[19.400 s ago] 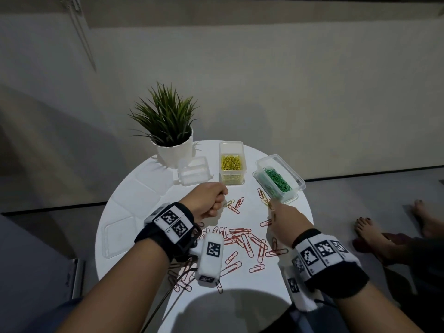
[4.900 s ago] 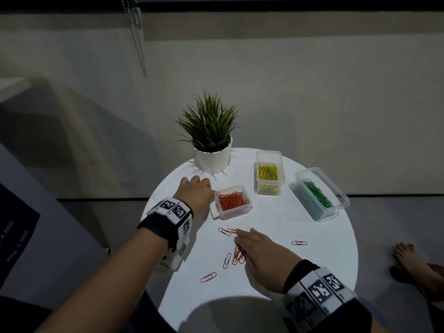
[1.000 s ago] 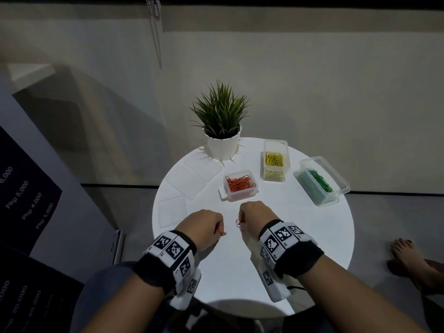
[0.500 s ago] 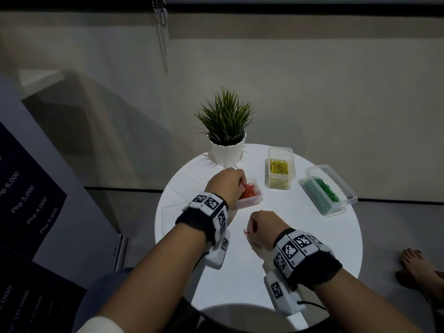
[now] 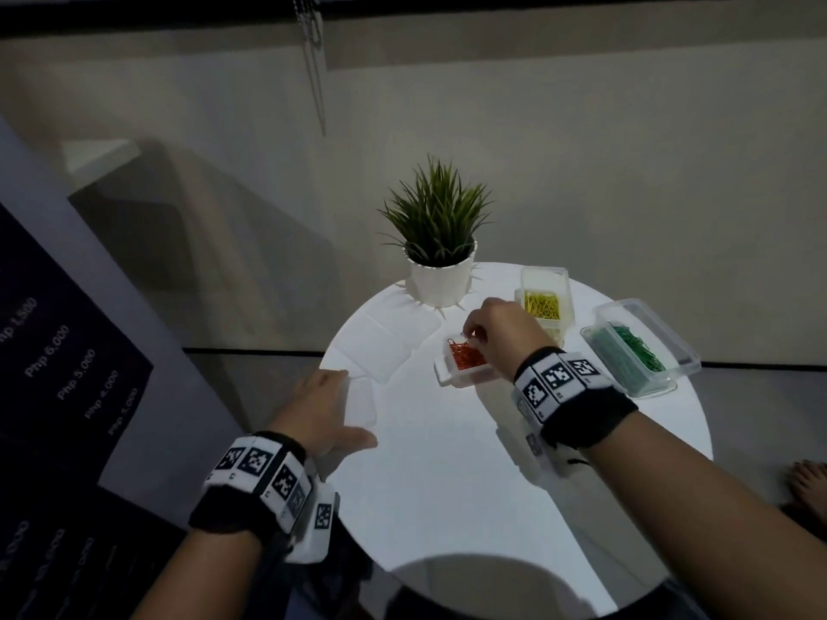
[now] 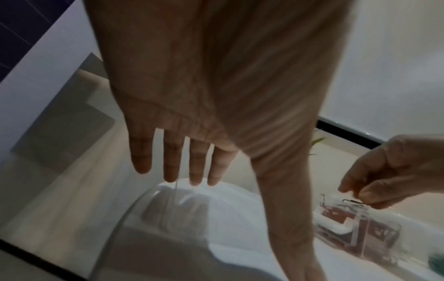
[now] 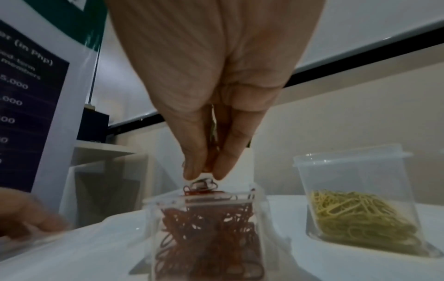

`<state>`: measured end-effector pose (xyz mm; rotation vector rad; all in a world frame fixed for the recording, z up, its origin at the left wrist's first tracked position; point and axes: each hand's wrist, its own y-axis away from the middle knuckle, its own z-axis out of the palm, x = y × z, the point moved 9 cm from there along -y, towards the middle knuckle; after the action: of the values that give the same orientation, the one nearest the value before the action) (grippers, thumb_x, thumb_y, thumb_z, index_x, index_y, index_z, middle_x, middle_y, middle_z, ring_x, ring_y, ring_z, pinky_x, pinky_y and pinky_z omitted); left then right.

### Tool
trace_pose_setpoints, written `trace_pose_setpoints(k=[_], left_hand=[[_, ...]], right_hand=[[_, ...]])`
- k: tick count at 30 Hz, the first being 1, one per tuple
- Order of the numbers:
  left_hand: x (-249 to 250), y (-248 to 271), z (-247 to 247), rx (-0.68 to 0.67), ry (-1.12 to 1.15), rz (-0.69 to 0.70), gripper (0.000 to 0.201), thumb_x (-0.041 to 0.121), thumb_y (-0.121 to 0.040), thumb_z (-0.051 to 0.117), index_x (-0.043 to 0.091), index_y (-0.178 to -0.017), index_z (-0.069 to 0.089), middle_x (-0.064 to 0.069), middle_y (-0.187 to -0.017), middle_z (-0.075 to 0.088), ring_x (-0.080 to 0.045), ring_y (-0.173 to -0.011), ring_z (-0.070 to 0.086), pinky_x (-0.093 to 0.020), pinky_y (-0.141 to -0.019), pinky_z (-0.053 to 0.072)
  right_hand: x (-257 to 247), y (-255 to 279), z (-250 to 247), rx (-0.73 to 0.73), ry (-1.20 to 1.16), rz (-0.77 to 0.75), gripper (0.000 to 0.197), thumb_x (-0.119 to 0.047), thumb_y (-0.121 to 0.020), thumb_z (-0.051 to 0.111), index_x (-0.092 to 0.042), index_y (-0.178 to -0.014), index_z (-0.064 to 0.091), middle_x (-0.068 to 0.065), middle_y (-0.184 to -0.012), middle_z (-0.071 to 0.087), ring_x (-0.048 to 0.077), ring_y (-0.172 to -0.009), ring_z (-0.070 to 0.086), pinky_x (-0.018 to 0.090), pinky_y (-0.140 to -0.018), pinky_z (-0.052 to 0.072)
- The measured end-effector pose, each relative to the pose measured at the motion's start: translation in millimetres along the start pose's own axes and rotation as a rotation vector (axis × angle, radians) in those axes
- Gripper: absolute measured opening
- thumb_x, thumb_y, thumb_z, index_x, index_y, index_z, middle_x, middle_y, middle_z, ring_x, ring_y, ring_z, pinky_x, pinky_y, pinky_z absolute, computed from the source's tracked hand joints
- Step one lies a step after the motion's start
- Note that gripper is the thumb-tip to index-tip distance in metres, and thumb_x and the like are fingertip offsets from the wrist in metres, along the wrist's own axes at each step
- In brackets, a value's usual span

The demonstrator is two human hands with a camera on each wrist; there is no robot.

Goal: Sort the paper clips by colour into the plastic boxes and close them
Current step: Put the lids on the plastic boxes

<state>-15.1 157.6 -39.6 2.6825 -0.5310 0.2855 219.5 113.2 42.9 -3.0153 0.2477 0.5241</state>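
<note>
Swapped places since half a second ago: right hand [image 5: 501,335] now up over the red box [image 5: 465,364], left hand [image 5: 320,409] drawn back to the table's left edge. Pinching a few red clips [image 7: 203,185] between thumb and fingertips [image 7: 192,167], right hand pointing straight down, clips dangling just above the box mouth, their long axis hard to read in the bunch. Left hand flat and spread, fingers [image 6: 168,163] straight, palm down over a clear lid [image 5: 360,402] at the table rim; touching it or just above, cannot tell through the blur.

Red box lidless, heaped with red clips, long side running from near-left to far-right. Just beyond, yellow box [image 5: 543,302] lidless, long axis pointing away from the person, yellow clips [image 7: 355,211] piled at the bottom. Further right, green box [image 5: 640,351] angled, long axis running far-left to near-right, green clips [image 5: 635,349] along it. Two more clear lids [image 5: 385,342] lying flat left of the red box. Potted plant [image 5: 441,243] at the far edge of the white round table [image 5: 447,485].
</note>
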Motion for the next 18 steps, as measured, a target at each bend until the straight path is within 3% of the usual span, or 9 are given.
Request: trace_pose_setpoints(k=[3, 6, 10, 13, 15, 18], left_hand=[[2, 3, 6, 0.005, 0.015, 0.03, 0.098, 0.049, -0.07, 0.078, 0.016, -0.146, 0.025, -0.002, -0.151, 0.027, -0.026, -0.139, 0.022, -0.036, -0.111, 0.029], [-1, 2, 8, 0.015, 0.016, 0.021, 0.086, 0.048, -0.074, 0.074, 0.019, -0.142, 0.031, -0.001, -0.145, 0.032, -0.025, -0.136, 0.025, -0.037, -0.11, 0.031], [0, 8, 5, 0.056, 0.038, 0.023, 0.086, 0.056, -0.07, 0.073, 0.024, -0.139, 0.034, 0.002, -0.136, 0.035, -0.022, -0.133, 0.028, -0.034, -0.107, 0.033], [9, 22, -1, 0.094, 0.234, 0.077, 0.102, 0.061, -0.062, 0.076, 0.037, -0.146, 0.023, 0.004, -0.132, 0.033, -0.018, -0.128, 0.037, -0.033, -0.106, 0.037], [23, 34, -10, 0.117, 0.428, 0.182, 0.1, 0.064, -0.053, 0.076, 0.048, -0.138, 0.026, 0.009, -0.124, 0.034, -0.011, -0.118, 0.048, -0.031, -0.1, 0.044], [50, 50, -23, 0.138, 0.68, 0.33, 0.081, 0.041, -0.062, 0.085, 0.046, -0.125, 0.034, 0.015, -0.127, 0.042, 0.005, -0.113, 0.052, -0.014, -0.094, 0.044]], right_hand=[[5, -3, 3, -0.043, 0.046, 0.038, 0.031, -0.011, -0.089, 0.06, -0.014, -0.12, 0.062, 0.006, -0.118, 0.06, 0.023, -0.106, 0.059, 0.032, -0.09, 0.048], [4, -1, -8, 0.015, 0.055, 0.007, 0.038, -0.009, -0.092, 0.053, -0.018, -0.128, 0.055, 0.003, -0.131, 0.053, 0.022, -0.117, 0.051, 0.038, -0.095, 0.047], [4, 11, 29, -0.295, 0.134, -0.033, 0.063, -0.033, -0.091, 0.055, -0.02, -0.148, 0.03, -0.003, -0.157, 0.021, 0.022, -0.142, 0.023, 0.045, -0.114, 0.028], [9, 30, 43, -0.306, 0.128, -0.027, 0.057, -0.032, -0.097, 0.041, -0.016, -0.149, 0.025, -0.002, -0.16, 0.012, 0.022, -0.146, 0.01, 0.041, -0.118, 0.02], [10, 46, 45, -0.278, 0.163, -0.04, 0.055, -0.029, -0.099, 0.038, -0.015, -0.15, 0.022, -0.003, -0.16, 0.009, 0.022, -0.147, 0.008, 0.038, -0.119, 0.019], [9, 68, 41, -0.235, 0.083, -0.021, 0.059, -0.023, -0.098, 0.04, -0.016, -0.151, 0.017, -0.003, -0.16, 0.007, 0.021, -0.148, 0.007, 0.034, -0.12, 0.012]])
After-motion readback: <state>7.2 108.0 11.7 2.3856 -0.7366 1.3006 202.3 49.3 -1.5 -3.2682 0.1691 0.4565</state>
